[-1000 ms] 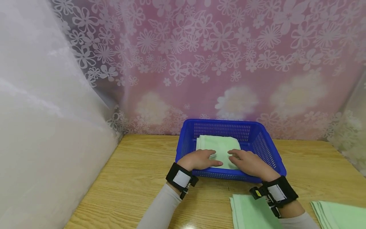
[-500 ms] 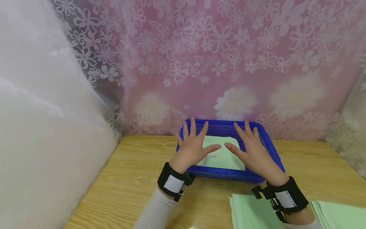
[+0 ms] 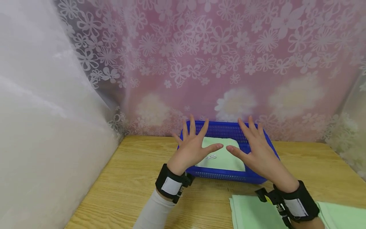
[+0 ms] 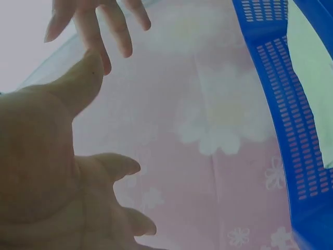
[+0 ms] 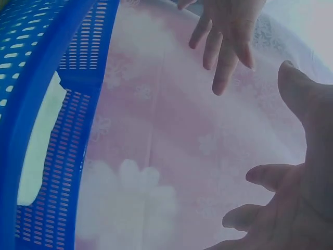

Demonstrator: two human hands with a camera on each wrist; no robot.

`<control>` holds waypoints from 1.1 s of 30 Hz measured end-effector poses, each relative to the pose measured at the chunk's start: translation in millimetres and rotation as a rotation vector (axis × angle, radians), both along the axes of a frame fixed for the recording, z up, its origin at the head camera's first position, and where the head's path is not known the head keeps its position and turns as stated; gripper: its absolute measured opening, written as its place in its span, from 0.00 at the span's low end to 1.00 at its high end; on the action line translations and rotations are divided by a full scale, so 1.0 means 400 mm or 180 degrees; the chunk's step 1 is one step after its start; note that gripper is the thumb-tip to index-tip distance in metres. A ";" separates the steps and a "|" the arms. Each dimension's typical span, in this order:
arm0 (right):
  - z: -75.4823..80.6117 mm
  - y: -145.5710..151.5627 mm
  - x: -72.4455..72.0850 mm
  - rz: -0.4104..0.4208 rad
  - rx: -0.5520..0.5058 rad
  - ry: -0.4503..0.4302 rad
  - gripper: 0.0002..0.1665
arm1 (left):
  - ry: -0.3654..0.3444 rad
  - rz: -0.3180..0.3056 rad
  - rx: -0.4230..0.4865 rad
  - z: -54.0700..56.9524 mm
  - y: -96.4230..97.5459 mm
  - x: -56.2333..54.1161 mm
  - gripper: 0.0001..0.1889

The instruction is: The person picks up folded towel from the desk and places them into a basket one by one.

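Both hands hover above a blue plastic basket [image 3: 220,176] with their fingers spread and nothing held. My left hand [image 3: 188,149] is over the basket's left side, its thumb pointing inward. Over the right side is my right hand [image 3: 258,152], its thumb tip close to the left thumb's. Between and below them, a folded light green towel [image 3: 226,159] with a small white label [image 3: 211,156] lies flat in the basket. Its left part is hidden behind the left hand. The left wrist view shows the towel [image 4: 312,78] inside the perforated basket wall [image 4: 291,114], apart from the fingers.
A second folded green towel [image 3: 248,211] lies on the wooden table [image 3: 120,190] in front of the basket, partly under the right wrist strap. Further right is another green towel [image 3: 346,216]. A pink floral curtain [image 3: 171,79] hangs behind the table.
Both hands have left the towel in the basket and risen, their fingers spreading wide. The right hand has also shifted slightly right. The towel stays in place.
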State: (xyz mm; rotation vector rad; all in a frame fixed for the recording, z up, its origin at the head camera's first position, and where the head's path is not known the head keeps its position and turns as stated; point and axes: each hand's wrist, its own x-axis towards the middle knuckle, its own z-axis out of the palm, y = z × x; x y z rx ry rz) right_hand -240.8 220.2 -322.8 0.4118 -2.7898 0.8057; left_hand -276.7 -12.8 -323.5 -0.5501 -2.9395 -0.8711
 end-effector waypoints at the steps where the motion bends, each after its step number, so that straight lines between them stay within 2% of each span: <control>1: 0.002 0.000 0.002 -0.0003 0.0001 0.0017 0.61 | -0.0034 -0.0026 0.0006 0.002 0.001 0.003 0.51; 7: 0.011 0.004 0.016 -0.0031 0.0035 0.0069 0.60 | -0.0088 -0.0096 -0.0025 0.002 0.007 0.013 0.50; 15: 0.027 0.017 0.042 -0.0002 -0.0015 0.0210 0.57 | 0.0007 -0.0147 0.0101 0.012 0.009 0.034 0.49; 22: 0.037 0.025 0.067 -0.0006 -0.0024 0.0200 0.54 | 0.0084 -0.0111 0.0133 0.005 -0.005 0.045 0.49; 33: 0.031 0.048 0.095 -0.0058 -0.0010 0.0191 0.55 | 0.0231 -0.0094 0.0154 0.010 -0.023 0.089 0.48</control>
